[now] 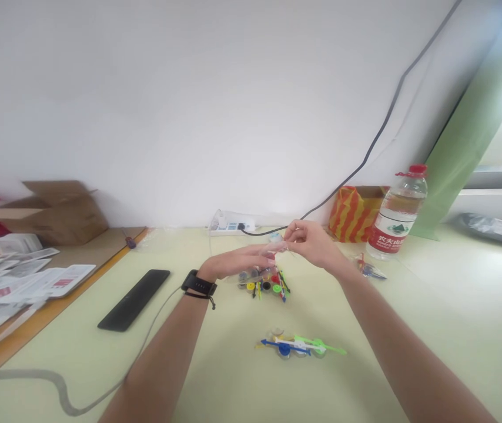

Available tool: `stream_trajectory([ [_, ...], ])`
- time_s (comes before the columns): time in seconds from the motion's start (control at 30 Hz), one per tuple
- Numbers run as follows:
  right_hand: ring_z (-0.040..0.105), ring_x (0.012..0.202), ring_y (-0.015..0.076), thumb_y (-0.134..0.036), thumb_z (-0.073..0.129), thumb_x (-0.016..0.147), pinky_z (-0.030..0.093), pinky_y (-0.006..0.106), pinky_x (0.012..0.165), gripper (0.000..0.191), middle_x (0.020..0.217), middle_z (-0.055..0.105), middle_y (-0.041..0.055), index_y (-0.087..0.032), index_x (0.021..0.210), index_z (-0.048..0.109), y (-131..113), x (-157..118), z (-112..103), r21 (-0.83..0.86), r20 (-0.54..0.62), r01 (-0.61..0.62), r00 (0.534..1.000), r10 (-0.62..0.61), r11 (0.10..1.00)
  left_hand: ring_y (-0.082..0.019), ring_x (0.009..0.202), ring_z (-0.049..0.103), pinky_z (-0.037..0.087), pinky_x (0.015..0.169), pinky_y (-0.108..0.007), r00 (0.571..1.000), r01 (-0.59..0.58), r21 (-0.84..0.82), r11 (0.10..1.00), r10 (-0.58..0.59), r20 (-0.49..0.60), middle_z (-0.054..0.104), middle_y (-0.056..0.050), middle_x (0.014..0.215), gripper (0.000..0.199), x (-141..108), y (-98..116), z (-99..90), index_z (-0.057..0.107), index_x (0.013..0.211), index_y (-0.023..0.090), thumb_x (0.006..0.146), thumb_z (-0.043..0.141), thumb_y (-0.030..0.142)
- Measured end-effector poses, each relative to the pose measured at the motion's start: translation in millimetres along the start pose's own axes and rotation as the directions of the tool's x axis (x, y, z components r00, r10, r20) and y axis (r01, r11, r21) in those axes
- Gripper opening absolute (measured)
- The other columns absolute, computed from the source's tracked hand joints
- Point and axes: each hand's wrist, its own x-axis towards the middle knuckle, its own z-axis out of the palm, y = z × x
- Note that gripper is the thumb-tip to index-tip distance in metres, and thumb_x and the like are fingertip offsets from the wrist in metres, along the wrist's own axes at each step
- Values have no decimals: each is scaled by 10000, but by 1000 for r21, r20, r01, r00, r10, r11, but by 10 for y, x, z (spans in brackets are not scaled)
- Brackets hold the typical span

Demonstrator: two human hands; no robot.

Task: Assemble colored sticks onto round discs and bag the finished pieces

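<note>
Over the back half of the table, my left hand reaches in from the left, its fingers together against a clear plastic bag. My right hand pinches the bag's right side between thumb and fingertips. Beneath the hands lies a cluster of small arrow spinners with round bases in yellow, black, red, green and blue, partly hidden by my left hand. Closer to me are a blue arrow spinner, a white arrow spinner and a green arrow spinner, side by side on clear round bases.
A black flat slab and grey cable lie left. Cards and a cardboard box are farther left. At the back are a power strip, striped bag, water bottle and small packet.
</note>
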Motion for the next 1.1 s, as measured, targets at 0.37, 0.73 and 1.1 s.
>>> stream_trajectory([
  [0.37,670,867,204,-615,411,993,502,306,765,564,965,765,78,-188,843,748,-93,-77,-73,5,271,-10,962,8,1000,-231,1019,617,434,781,-301,995,89,-28,996,-90,-39,661,-89,1203,612,-21,-1,-25,450,1504,297,938,562,499],
  [0.73,685,938,237,-490,655,901,500,303,794,311,950,775,50,-208,947,779,-146,-124,-214,-71,383,158,916,-120,985,-221,1006,596,422,723,-275,995,93,-13,996,-93,-34,650,-69,1185,613,-26,-12,-18,458,1501,326,934,574,526],
  [1.1,623,678,178,-486,730,801,428,266,575,296,758,710,40,-195,751,718,-26,-171,-450,-309,464,111,884,47,945,-226,980,594,373,673,-275,987,108,-108,988,-120,-111,666,-87,1127,624,-49,-266,-157,496,1479,274,928,595,550],
])
